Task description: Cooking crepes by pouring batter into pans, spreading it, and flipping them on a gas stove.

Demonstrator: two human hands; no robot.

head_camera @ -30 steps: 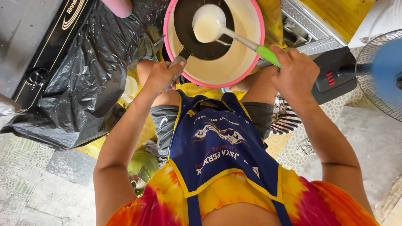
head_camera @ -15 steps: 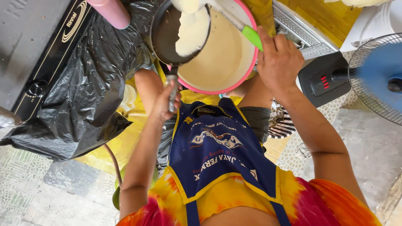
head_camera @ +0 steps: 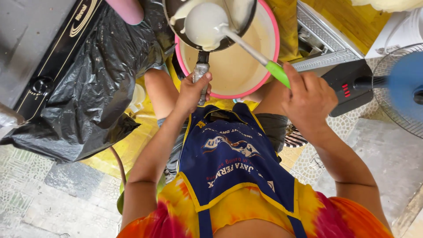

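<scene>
**Batter Being Ladled Into a Pan Held Over the Basin**

A small dark pan (head_camera: 172, 27) is being held above a pink-rimmed basin (head_camera: 274, 53) of pale batter. Its metal handle (head_camera: 202, 70) is being gripped by the left hand (head_camera: 194, 91), with the fingers wrapped shut around it. A ladle (head_camera: 203, 25) with a white bowl full of batter is being held just over the pan. The green end of its handle (head_camera: 277, 72) is being clasped in the closed right hand (head_camera: 309, 99), with the thumb lying along the shaft. Batter is already being spread across part of the pan's inside, so the step is judged to be the filling or coating of the pan, about midway.

Whatever is being attempted next, a level pan is being called for. The ladle is best kept over the basin, so that drips are caught there.

The work is being done low down, close to a patterned tile floor (head_camera: 44, 198). A gas stove (head_camera: 42, 57) to the left is being half covered by a crumpled black plastic bag (head_camera: 88, 92). To the right, a metal rack (head_camera: 328, 48) and an electric fan (head_camera: 403, 88) with blue blades are being kept near at hand. A blue apron (head_camera: 233, 163) is being worn over a tie-dyed shirt.
</scene>
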